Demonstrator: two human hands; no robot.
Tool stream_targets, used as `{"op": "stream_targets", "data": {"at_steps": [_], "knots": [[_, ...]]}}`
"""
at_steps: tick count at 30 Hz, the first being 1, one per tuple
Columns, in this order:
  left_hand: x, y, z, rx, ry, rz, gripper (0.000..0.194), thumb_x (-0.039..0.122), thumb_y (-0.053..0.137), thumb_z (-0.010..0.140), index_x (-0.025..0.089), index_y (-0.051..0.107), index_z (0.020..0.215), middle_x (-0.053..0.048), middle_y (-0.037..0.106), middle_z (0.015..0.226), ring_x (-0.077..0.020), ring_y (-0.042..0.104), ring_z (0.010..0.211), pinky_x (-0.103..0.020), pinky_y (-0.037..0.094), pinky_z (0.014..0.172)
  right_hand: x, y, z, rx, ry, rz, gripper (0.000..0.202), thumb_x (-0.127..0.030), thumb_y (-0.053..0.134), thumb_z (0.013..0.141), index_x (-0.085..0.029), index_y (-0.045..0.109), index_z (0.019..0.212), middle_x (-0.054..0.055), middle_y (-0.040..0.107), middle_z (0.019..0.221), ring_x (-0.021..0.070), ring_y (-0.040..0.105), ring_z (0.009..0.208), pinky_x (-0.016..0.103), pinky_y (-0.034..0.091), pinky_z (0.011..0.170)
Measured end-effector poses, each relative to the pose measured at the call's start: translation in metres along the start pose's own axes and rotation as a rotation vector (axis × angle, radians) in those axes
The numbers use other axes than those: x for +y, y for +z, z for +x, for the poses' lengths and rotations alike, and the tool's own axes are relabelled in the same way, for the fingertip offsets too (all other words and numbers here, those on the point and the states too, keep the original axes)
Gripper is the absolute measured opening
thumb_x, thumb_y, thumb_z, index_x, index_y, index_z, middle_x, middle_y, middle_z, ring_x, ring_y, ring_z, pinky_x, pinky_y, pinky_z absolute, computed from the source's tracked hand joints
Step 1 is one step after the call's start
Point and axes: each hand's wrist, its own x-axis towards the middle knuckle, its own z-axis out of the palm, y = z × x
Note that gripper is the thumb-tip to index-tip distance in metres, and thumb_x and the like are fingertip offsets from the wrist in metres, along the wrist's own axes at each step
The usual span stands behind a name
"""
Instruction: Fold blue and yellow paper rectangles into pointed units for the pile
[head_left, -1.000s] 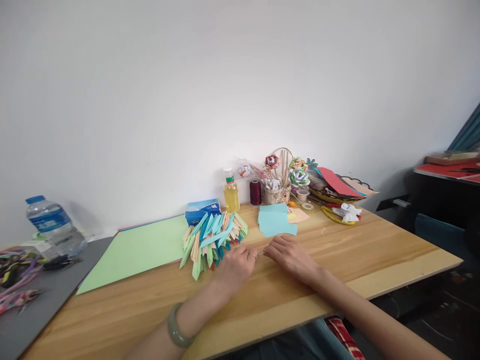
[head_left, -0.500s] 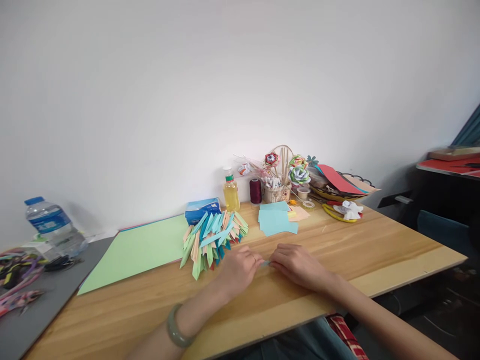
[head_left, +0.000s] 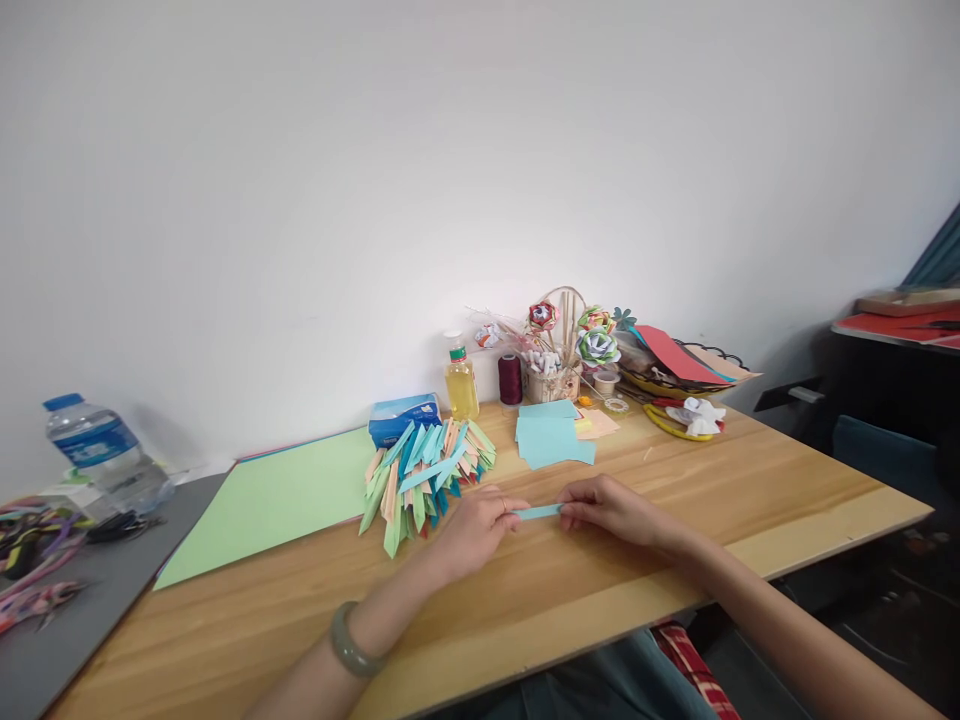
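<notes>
A narrow light-blue paper strip (head_left: 540, 511) stretches between my hands just above the wooden table. Its left end is pinched in my left hand (head_left: 484, 525), which has a ring and a bangle at the wrist. The fingers of my right hand (head_left: 609, 510) are closed on its right end. Just beyond my left hand lies a pile of folded paper pieces (head_left: 420, 475) in green, blue and peach. Light-blue paper sheets (head_left: 553, 438) lie beyond the strip, partly over peach ones (head_left: 600, 424).
Against the wall stand a blue box (head_left: 403, 418), an oil bottle (head_left: 461, 380), a thread spool (head_left: 510, 380) and a basket of paper flowers (head_left: 553, 385). Green paper (head_left: 277, 505) lies left. A yellow ring (head_left: 671, 425) with white tissue lies right.
My right hand has moved slightly right and away from my left hand, so more of the blue strip shows between them. Both hands are a little higher in view.
</notes>
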Motion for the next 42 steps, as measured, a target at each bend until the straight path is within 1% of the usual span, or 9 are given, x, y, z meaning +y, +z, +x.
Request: {"op": "stream_targets", "data": {"at_steps": [3, 8, 11, 17, 23, 30, 34, 37, 42], "knots": [[0.000, -0.001, 0.001, -0.016, -0.106, -0.125, 0.024, 0.019, 0.050, 0.085, 0.022, 0.067, 0.101, 0.000, 0.070, 0.087, -0.0159, 0.061, 0.090, -0.028, 0.044, 0.086, 0.005, -0.002, 0.001, 0.004, 0.062, 0.144, 0.041, -0.054, 0.052, 0.080, -0.014, 0.058, 0.080, 0.006, 0.067, 0.074, 0.0153, 0.062, 0.064, 0.028, 0.049, 0.062], [0.003, -0.003, 0.006, -0.004, -0.340, -0.455, 0.021, 0.027, 0.055, 0.078, 0.014, 0.066, 0.090, -0.003, 0.069, 0.071, -0.0166, 0.064, 0.070, -0.027, 0.048, 0.069, 0.008, -0.004, 0.005, 0.060, 0.114, 0.154, 0.043, -0.057, 0.058, 0.074, -0.015, 0.055, 0.070, 0.003, 0.064, 0.062, 0.0145, 0.060, 0.057, 0.027, 0.048, 0.056], [0.002, -0.004, 0.008, 0.015, -0.337, -0.563, 0.021, 0.030, 0.054, 0.078, 0.013, 0.064, 0.084, -0.004, 0.069, 0.070, -0.0168, 0.064, 0.070, -0.028, 0.048, 0.070, 0.007, -0.006, 0.005, 0.015, 0.103, 0.221, 0.044, -0.059, 0.055, 0.076, -0.015, 0.054, 0.072, 0.004, 0.066, 0.066, 0.0146, 0.061, 0.059, 0.028, 0.049, 0.059], [-0.002, -0.009, 0.006, -0.045, -0.290, -0.674, 0.033, 0.037, 0.052, 0.080, 0.011, 0.063, 0.097, -0.008, 0.070, 0.083, -0.0193, 0.065, 0.081, -0.032, 0.049, 0.078, 0.013, -0.014, 0.003, -0.035, 0.051, 0.235, 0.042, -0.056, 0.051, 0.081, -0.014, 0.057, 0.079, 0.008, 0.069, 0.079, 0.0154, 0.064, 0.068, 0.029, 0.049, 0.067], [-0.002, -0.012, 0.006, -0.109, -0.303, -0.589, 0.033, 0.031, 0.048, 0.083, 0.012, 0.062, 0.104, -0.007, 0.071, 0.087, -0.0187, 0.065, 0.085, -0.032, 0.047, 0.082, 0.018, -0.020, 0.003, 0.001, 0.045, 0.133, 0.042, -0.053, 0.051, 0.082, -0.013, 0.060, 0.077, 0.008, 0.069, 0.077, 0.0158, 0.063, 0.066, 0.029, 0.049, 0.065], [0.007, -0.020, 0.007, -0.091, -0.389, -0.390, 0.021, 0.025, 0.052, 0.076, 0.014, 0.066, 0.087, -0.003, 0.072, 0.083, -0.0181, 0.065, 0.080, -0.028, 0.047, 0.074, 0.022, -0.023, 0.006, 0.096, 0.091, 0.066, 0.037, -0.049, 0.061, 0.074, -0.013, 0.066, 0.068, 0.004, 0.067, 0.063, 0.0142, 0.058, 0.056, 0.026, 0.046, 0.057], [0.004, -0.025, 0.007, -0.090, -0.369, -0.410, 0.022, 0.027, 0.050, 0.076, 0.015, 0.066, 0.087, -0.004, 0.072, 0.081, -0.0190, 0.065, 0.079, -0.029, 0.048, 0.073, 0.020, -0.028, 0.005, 0.080, 0.093, 0.136, 0.035, -0.048, 0.061, 0.074, -0.013, 0.067, 0.072, 0.005, 0.069, 0.069, 0.0147, 0.060, 0.061, 0.027, 0.047, 0.061], [-0.003, -0.033, 0.009, 0.002, -0.339, -0.422, 0.020, 0.027, 0.051, 0.076, 0.015, 0.066, 0.083, -0.004, 0.071, 0.078, -0.0191, 0.065, 0.079, -0.031, 0.047, 0.078, 0.019, -0.036, 0.003, 0.167, 0.068, 0.123, 0.036, -0.049, 0.059, 0.075, -0.013, 0.066, 0.073, 0.006, 0.069, 0.072, 0.0151, 0.060, 0.064, 0.028, 0.047, 0.065], [-0.011, -0.042, 0.013, 0.328, -0.318, -0.430, 0.029, 0.036, 0.047, 0.082, 0.015, 0.063, 0.093, -0.007, 0.068, 0.093, -0.0179, 0.062, 0.084, -0.029, 0.048, 0.075, 0.007, -0.031, 0.015, 0.260, 0.012, 0.063, 0.036, -0.049, 0.056, 0.076, -0.014, 0.064, 0.071, 0.006, 0.068, 0.070, 0.0154, 0.060, 0.065, 0.029, 0.047, 0.066]]}}
